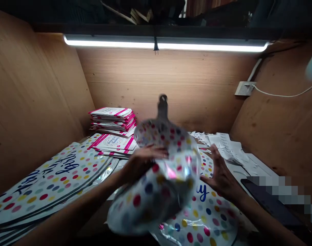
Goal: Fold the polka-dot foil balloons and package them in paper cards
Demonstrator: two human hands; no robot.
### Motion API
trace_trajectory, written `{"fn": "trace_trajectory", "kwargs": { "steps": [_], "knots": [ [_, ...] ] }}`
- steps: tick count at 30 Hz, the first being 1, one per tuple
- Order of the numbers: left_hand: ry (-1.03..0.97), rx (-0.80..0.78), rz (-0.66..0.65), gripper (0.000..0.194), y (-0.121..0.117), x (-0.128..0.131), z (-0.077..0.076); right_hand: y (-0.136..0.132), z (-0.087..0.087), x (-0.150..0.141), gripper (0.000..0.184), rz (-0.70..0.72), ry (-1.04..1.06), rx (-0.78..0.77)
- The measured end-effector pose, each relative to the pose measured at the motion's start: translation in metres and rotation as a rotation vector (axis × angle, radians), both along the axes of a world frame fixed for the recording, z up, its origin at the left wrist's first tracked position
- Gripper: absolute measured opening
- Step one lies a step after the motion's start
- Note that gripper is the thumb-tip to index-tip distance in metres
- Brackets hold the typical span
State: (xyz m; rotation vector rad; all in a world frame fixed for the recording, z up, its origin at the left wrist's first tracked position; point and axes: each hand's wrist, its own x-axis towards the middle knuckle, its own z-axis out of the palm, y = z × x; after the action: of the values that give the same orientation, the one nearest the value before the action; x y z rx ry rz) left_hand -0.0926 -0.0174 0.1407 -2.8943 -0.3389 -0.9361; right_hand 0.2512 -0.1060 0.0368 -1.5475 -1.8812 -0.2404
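A flat foil balloon [150, 191] with coloured polka dots is curled over on itself in front of me, blurred by motion. Its grey neck tab [162, 106] with a small hole points up at the back wall. My left hand [148, 157] is closed on the balloon's left side, fingers lying across the fold. To the right of the fold, my right hand [219, 174] is open, thumb and fingers apart, holding nothing. Below it lies another dotted foil balloon [209, 218] with blue lettering, partly covered by the curled one.
A stack of flat dotted balloons [55, 174] with blue lettering lies at left. Pink-and-white printed packets [112, 119] are piled at the back. White paper strips [225, 147] and a dark phone-like device [271, 201] are at right. A tube light [166, 45] hangs above.
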Motion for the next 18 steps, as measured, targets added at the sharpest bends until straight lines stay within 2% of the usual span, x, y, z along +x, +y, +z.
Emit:
{"fn": "trace_trajectory", "kwargs": {
  "steps": [2,3,5,7,10,12,14,16,18],
  "knots": [
    [0.112,0.022,-0.14,0.033,-0.011,-0.006,-0.034,-0.007,0.002,-0.018,0.11,0.084,-0.005,-0.001],
    [0.145,0.032,-0.182,0.029,-0.014,-0.011,-0.046,-0.01,0.002,-0.025,0.105,0.14,-0.013,-0.016],
    [0.134,0.036,-0.191,0.025,-0.015,-0.021,-0.053,-0.015,0.004,-0.033,0.091,0.236,0.012,-0.05],
    [0.066,0.003,-0.101,0.023,-0.008,-0.028,-0.039,-0.015,0.011,-0.039,0.078,0.287,0.127,-0.105],
    [0.092,0.01,0.061,0.02,0.011,-0.025,0.006,-0.011,0.034,-0.052,0.07,0.364,0.473,-0.139],
    [0.17,0.043,0.138,0.019,0.021,-0.013,0.037,-0.011,0.056,-0.064,0.079,0.473,0.718,-0.103],
    [0.206,0.074,0.195,0.018,0.026,0.006,0.061,-0.015,0.077,-0.075,0.09,0.57,0.874,-0.046],
    [0.22,0.11,0.251,0.018,0.024,0.027,0.074,-0.023,0.094,-0.083,0.09,0.575,0.897,-0.001],
    [0.209,0.188,0.333,0.016,0.021,0.047,0.08,-0.03,0.104,-0.085,0.087,0.489,0.83,0.028]
  ]
}}
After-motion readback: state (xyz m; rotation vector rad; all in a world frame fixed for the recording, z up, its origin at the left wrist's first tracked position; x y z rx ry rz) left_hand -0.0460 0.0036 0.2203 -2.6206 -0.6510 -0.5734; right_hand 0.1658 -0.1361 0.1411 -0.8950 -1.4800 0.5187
